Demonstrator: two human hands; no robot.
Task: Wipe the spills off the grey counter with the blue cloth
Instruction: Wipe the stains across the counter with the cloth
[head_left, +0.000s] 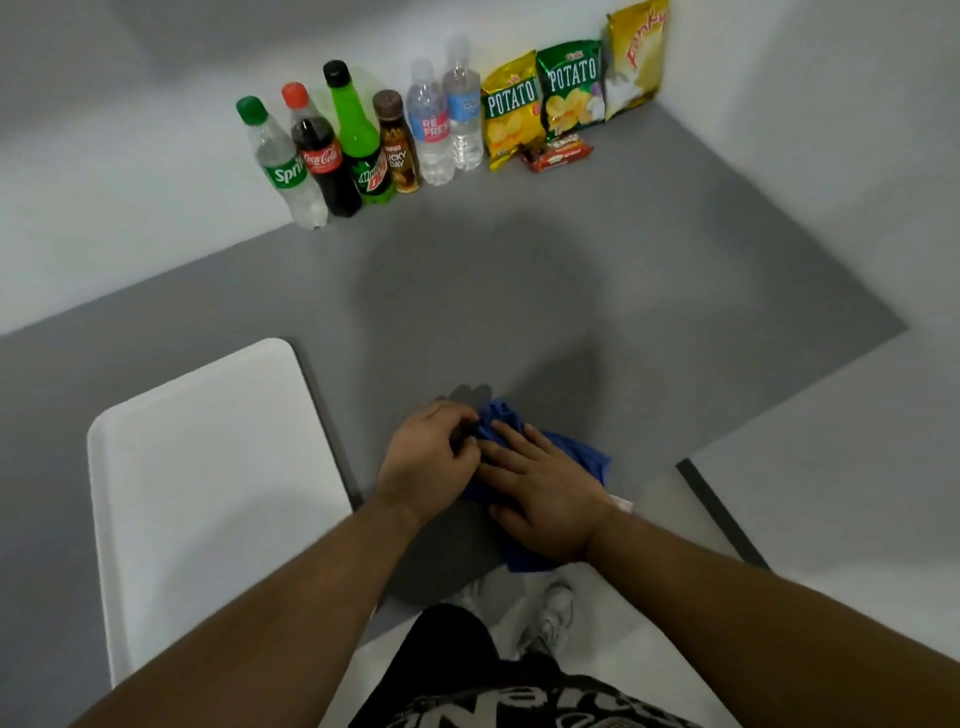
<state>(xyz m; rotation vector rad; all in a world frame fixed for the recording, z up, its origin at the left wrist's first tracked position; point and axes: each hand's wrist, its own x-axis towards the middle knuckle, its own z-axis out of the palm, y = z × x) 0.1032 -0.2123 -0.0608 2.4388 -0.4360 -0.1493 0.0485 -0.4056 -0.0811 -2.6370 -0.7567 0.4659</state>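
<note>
The blue cloth (582, 454) lies bunched on the grey counter (519, 291), close to the counter's near edge. My left hand (426, 462) has its fingers curled and pinches the cloth's far left fold. My right hand (545, 493) lies flat on top of the cloth with straight fingers and covers most of it. No spill shows on the bare grey surface around the cloth.
A white tray (208, 467) lies on the counter to the left of my hands. Several drink bottles (358, 140) and snack bags (569, 88) stand in a row against the back wall. White walls bound the counter at the back and right.
</note>
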